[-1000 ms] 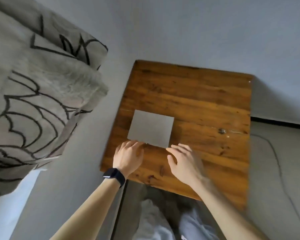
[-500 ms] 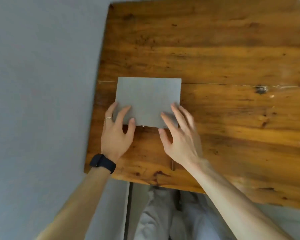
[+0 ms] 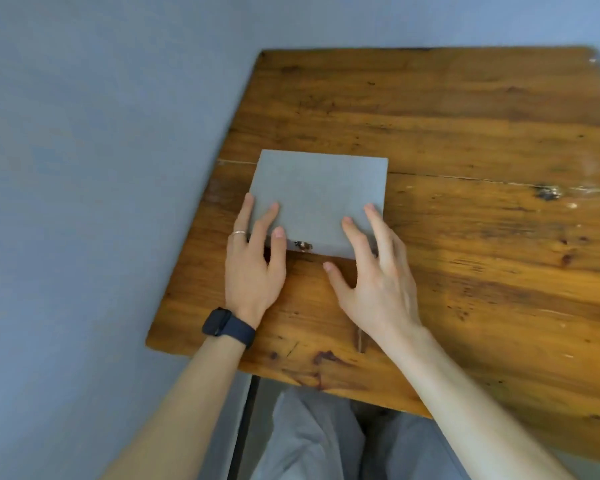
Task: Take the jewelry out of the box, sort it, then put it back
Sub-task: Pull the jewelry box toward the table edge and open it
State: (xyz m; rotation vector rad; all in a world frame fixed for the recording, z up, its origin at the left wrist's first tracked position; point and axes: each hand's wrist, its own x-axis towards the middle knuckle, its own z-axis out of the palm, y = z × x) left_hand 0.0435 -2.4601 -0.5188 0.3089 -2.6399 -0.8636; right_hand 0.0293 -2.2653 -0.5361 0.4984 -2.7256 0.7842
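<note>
Head view shows me a flat grey box (image 3: 317, 199), lid closed, small metal clasp (image 3: 302, 245) on its near edge between my hands. Left hand (image 3: 253, 265) and right hand (image 3: 374, 282) lie open, fingers spread on the lid's near corners, gripping nothing, above the wooden tabletop (image 3: 465, 237).

Two bare forearms reach forward from the bottom of the frame, both palms facing down. The left hand (image 3: 253, 268) lies flat with its fingers (image 3: 266, 221) extended and slightly spread, the fingertips resting on a surface ahead; a thin ring (image 3: 239, 232) circles one finger and a dark watch (image 3: 227, 326) wraps the wrist. The right hand (image 3: 378, 285) is angled inward toward the left, its fingers (image 3: 355, 237) splayed wide and stretched forward, the thumb (image 3: 336, 277) pointing toward the left hand. Neither hand grips anything. The person's legs in grey trousers (image 3: 326, 441) show between the arms.
</note>
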